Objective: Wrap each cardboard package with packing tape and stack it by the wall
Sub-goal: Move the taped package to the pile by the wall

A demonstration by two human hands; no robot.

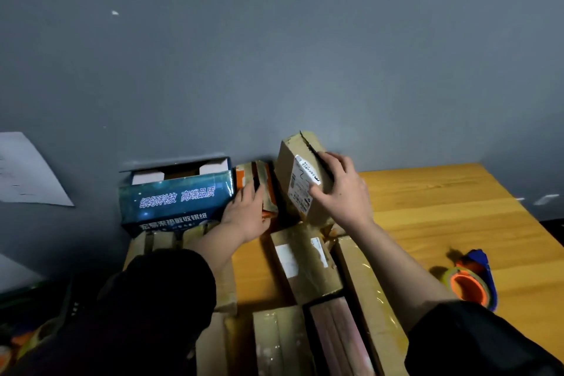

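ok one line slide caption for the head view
Right hand grips a tilted labelled brown cardboard package by the grey wall; left hand touches an orange taped package.

Two hands show: the left hand (pixel 244 217) and the right hand (pixel 338 189). One blue printed box (pixel 177 201) stands left of centre, one orange package (pixel 259 183) at centre. One tape dispenser (pixel 471 281) lies at the lower right. One paper sheet (pixel 27 171) hangs at the left edge. Several brown cardboard packages (pixel 305 262) fill the lower centre; their exact number cannot be told.
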